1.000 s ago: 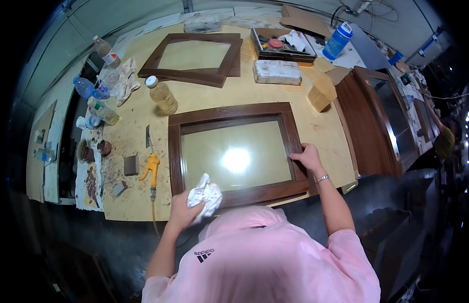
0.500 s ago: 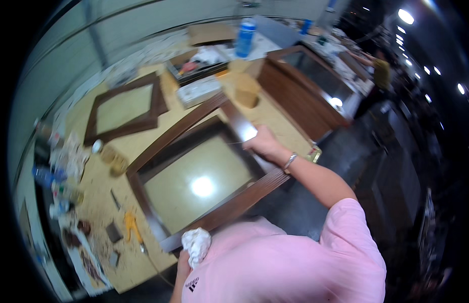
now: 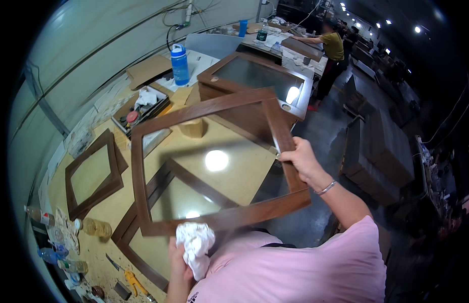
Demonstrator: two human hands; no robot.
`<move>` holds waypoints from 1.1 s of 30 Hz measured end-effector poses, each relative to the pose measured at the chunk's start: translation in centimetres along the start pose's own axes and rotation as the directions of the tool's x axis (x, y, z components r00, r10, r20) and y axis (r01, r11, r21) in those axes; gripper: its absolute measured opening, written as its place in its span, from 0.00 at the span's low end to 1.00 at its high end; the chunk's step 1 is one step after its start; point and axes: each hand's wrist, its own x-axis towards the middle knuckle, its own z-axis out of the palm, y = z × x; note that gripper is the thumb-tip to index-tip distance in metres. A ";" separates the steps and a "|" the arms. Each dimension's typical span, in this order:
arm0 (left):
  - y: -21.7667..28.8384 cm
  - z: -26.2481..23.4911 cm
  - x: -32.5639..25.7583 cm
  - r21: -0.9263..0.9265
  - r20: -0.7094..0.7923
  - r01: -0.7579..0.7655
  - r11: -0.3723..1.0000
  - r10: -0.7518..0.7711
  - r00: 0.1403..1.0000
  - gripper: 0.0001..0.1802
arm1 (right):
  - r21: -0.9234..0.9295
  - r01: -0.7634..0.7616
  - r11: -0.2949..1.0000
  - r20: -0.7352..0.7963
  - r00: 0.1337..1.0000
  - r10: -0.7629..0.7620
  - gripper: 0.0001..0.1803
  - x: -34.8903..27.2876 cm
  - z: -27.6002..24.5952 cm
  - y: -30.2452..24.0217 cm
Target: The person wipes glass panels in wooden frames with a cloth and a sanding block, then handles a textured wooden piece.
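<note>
A brown wooden frame with a glass pane (image 3: 138,177) is held up and tilted above the table. My right hand (image 3: 302,160) is closed round its right side, thumb on the front. At the lower left edge of this frame, my left hand (image 3: 178,260) is closed on a crumpled white cloth (image 3: 195,247). The cloth touches or overlaps the lower rail; whether the left fingers also grip the frame is hidden. Another brown frame (image 3: 143,263) lies on the table underneath, partly seen through the glass.
More brown frames (image 3: 118,184) lie at the left. A stack of framed panels (image 3: 219,70) stands at the far right, behind a box of tools (image 3: 161,103) and a blue bottle (image 3: 179,68). Yellow-handled pliers-like tool (image 3: 133,284) lies near left. A co-worker (image 3: 333,48) stands beyond.
The held frame has been raised off the other frame and tilted up, with my right hand still on its side. The view has swung to the right. The cloth stays in my left hand.
</note>
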 end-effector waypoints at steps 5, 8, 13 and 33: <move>2.6 11.0 14.1 0.122 0.187 -0.161 0.979 0.137 0.973 0.11 | 0.139 -0.120 0.983 -0.143 0.980 0.140 0.13 8.0 -7.3 -2.8; 3.7 18.0 23.3 0.176 0.247 -0.091 0.980 0.046 0.968 0.14 | 0.159 -0.173 0.972 -0.231 0.951 0.207 0.12 14.2 -10.5 -3.5; 2.7 27.5 36.7 0.198 0.288 -0.010 0.980 -0.048 0.957 0.17 | 0.215 -0.077 0.973 -0.357 0.922 0.152 0.14 24.5 -14.5 -0.4; 5.0 28.3 34.9 0.767 0.309 -0.353 0.535 0.174 0.935 0.17 | -0.849 0.001 0.529 -0.182 0.939 -0.293 0.24 27.9 -19.6 1.3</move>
